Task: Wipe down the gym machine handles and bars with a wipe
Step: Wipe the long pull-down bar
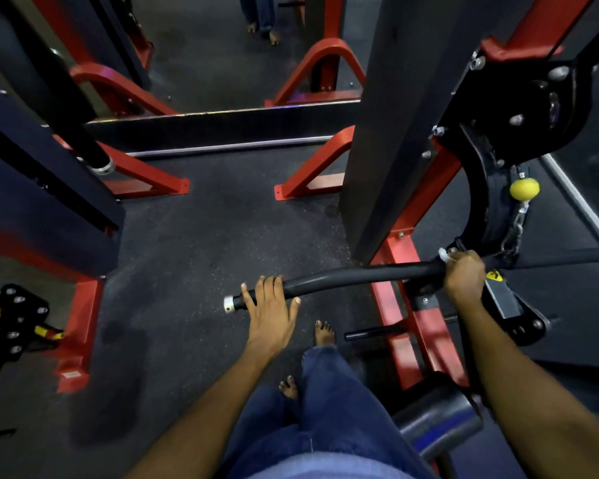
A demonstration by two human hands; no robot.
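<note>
Running left to right across the near part of the scene, a black curved bar (346,276) hangs in front of the red and black machine frame (400,250). The left hand (270,312) rests on the bar's left end beside the white end cap (229,304), its grip loose, fingers draped straight over the top. The right hand (464,274) grips the bar near its middle, fingers curled, pressing a white wipe (444,254) against it. A yellow ball (524,189) hangs above on a chain.
</note>
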